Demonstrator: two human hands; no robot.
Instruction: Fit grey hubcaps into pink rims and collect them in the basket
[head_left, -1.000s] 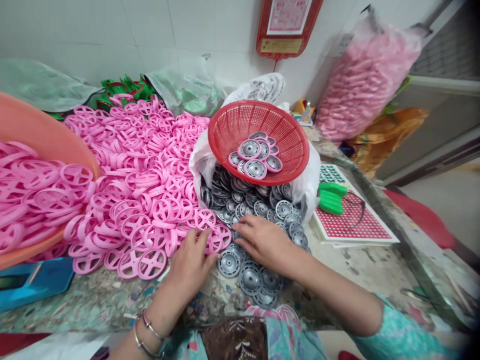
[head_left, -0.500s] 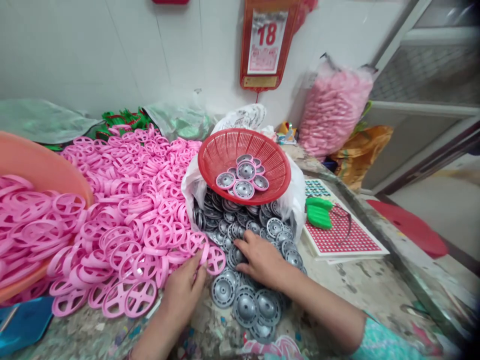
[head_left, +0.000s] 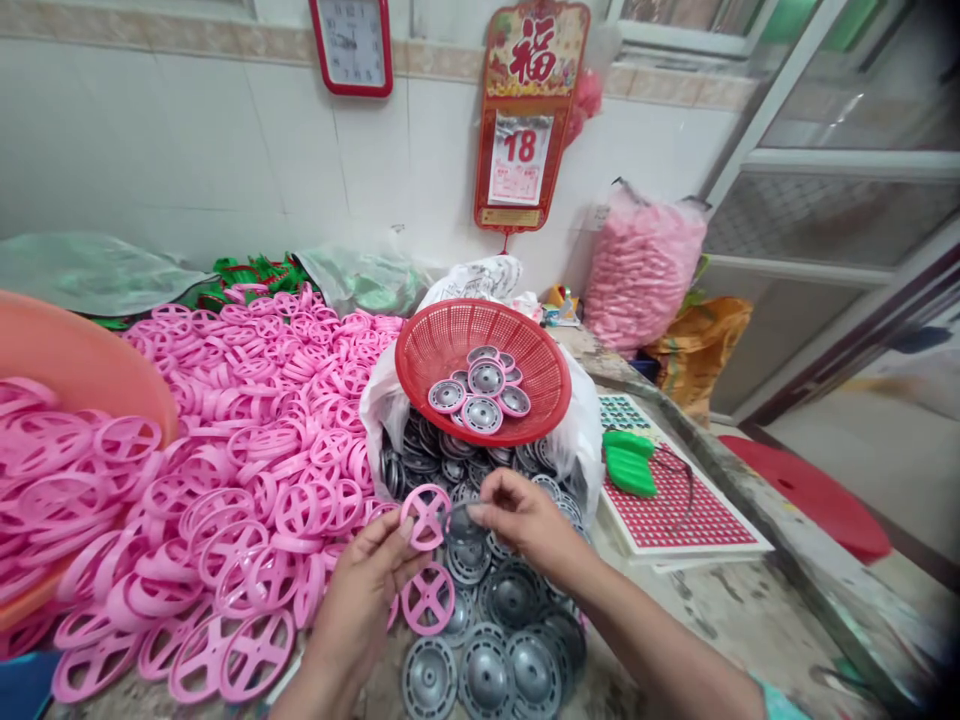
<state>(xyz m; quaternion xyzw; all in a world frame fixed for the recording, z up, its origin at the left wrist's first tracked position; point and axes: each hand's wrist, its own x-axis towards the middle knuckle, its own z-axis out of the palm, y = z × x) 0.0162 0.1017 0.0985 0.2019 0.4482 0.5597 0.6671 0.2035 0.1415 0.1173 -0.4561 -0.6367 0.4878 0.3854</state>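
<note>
The left hand [head_left: 365, 585] pinches a pink wheel [head_left: 425, 513], the right hand [head_left: 527, 520] a grey cap [head_left: 459, 522] just beside it. With such a light grip, either could slip.

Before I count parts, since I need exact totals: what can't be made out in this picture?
Head view:
- Grey piece in the right hand: blurred, partly behind the pink wheel the left hand pinches.
- Grey discs in the white bag: mostly covered by the red basket.
- Orange basin: cut off by the left edge.
- Calendar small print: too small.
</note>
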